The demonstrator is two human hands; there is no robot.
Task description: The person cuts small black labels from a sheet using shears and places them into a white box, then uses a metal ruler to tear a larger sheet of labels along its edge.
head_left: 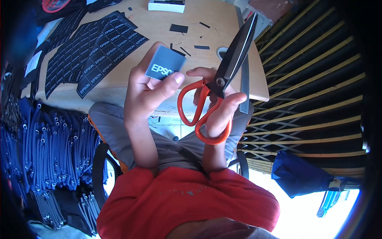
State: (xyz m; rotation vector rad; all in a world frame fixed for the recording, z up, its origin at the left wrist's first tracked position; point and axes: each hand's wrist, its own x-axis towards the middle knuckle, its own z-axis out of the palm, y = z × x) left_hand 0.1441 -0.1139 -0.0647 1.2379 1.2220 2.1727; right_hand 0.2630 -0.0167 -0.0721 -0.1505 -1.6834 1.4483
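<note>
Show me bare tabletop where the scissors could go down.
The tabletop looks bare between the EPSON sheets, the white box and the largest loose scrap, and right of that box. Crowded: the left side, under sheets; the middle, strewn with smaller scraps.

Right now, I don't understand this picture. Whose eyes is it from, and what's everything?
There's no robot: these are a person's own bare hands. A camera worn on the head looks forward and down, so the red short-sleeved shirt shows below. The left hand holds a small dark grey-blue rectangle with pale lettering. The right hand holds big black-bladed scissors with orange-red handles. On the pale wooden table lie black sheets printed EPSON and little dark scraps.
</note>
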